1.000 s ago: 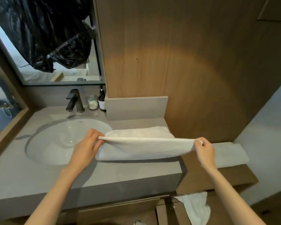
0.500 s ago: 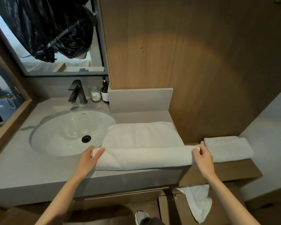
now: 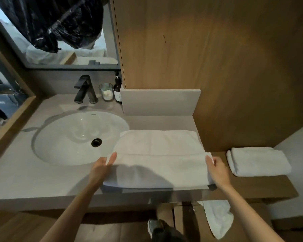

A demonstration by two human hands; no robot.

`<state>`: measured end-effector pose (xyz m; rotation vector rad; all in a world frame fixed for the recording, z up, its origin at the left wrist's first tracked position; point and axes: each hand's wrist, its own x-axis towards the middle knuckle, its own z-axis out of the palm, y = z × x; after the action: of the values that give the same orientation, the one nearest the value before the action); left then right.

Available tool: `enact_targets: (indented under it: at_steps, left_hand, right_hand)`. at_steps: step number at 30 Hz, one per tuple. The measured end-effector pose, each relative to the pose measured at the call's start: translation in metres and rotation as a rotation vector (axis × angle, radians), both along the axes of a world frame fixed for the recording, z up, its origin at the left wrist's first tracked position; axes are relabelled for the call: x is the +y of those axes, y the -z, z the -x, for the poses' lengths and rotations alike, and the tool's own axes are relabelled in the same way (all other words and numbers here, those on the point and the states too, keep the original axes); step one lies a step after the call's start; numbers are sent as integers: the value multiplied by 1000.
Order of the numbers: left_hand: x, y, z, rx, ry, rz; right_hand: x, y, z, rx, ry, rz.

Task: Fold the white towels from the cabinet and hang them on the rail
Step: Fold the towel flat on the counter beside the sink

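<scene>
1. A white towel (image 3: pixel 157 154) lies flat on the grey table (image 3: pixel 24 177), just right of the sink (image 3: pixel 59 142), with its near half folded over into a long band along the table's front edge.
2. The left hand (image 3: pixel 101 168) holds the band's left end; its fingers (image 3: pixel 113 155) are nearly straight, and a strip of cloth shows between thumb and forefinger.
3. The right hand (image 3: pixel 217 170) pinches the band's far right corner, thumb on top and fingers curled round the edge.
4. A second towel (image 3: pixel 259 161) – already folded – rests on the lower wooden shelf (image 3: pixel 269 187) to the right.
5. A third towel (image 3: pixel 217 217) hangs loose from the cabinet below the table.
6. A black tap (image 3: pixel 85 89), a glass jar (image 3: pixel 106 91) and a dark bottle (image 3: pixel 117 89) stand behind the sink.
</scene>
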<state>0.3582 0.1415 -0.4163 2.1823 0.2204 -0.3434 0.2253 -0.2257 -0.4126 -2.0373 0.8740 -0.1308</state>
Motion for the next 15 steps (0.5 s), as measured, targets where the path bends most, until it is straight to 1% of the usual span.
enact_targets:
  at_steps: [3, 7, 9, 12, 15]
  left_hand:
    - [2, 3, 10, -101, 83, -33]
    - [-1, 9, 15, -159, 13, -7]
    - [-2, 13, 18, -170, 16, -21]
    - [0, 17, 24, -191, 20, -85]
    - [1, 20, 24, -215, 28, -143]
  right_hand:
    - [0, 7, 1, 0, 5, 2]
    - [1, 15, 2, 6, -9, 82]
    - [1, 18, 4, 63, -39, 180]
    - [3, 20, 7, 181, -70, 380]
    - [7, 19, 8, 235, -84, 504]
